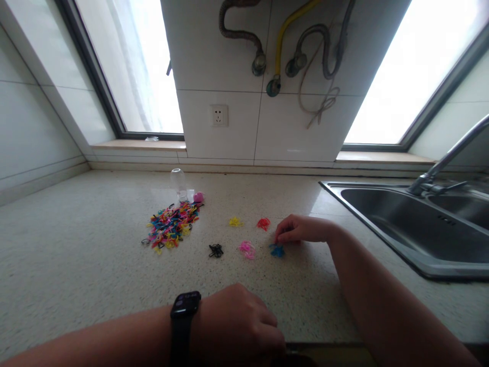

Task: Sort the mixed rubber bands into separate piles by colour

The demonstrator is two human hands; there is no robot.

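Note:
My right hand (296,229) is closed in a pinch at the top edge of a small blue pile of rubber bands (277,251); its fingertips touch the blue bands. Curled into a loose fist, my left hand (240,323) rests at the counter's front edge, with a black watch (185,304) on its wrist. Nothing shows in that fist, though its palm side is hidden. Nearby lie small piles of red bands (263,224), yellow bands (235,221), pink bands (247,250) and black bands (216,250). A large mixed heap of coloured bands (171,224) spreads to the left.
Behind the mixed heap stands a clear plastic bottle (178,182), with a pink piece (198,197) beside it. A steel sink (382,239) with a faucet (451,158) is set into the speckled counter (95,255) at right. Hoses and a socket (219,115) are on the tiled wall.

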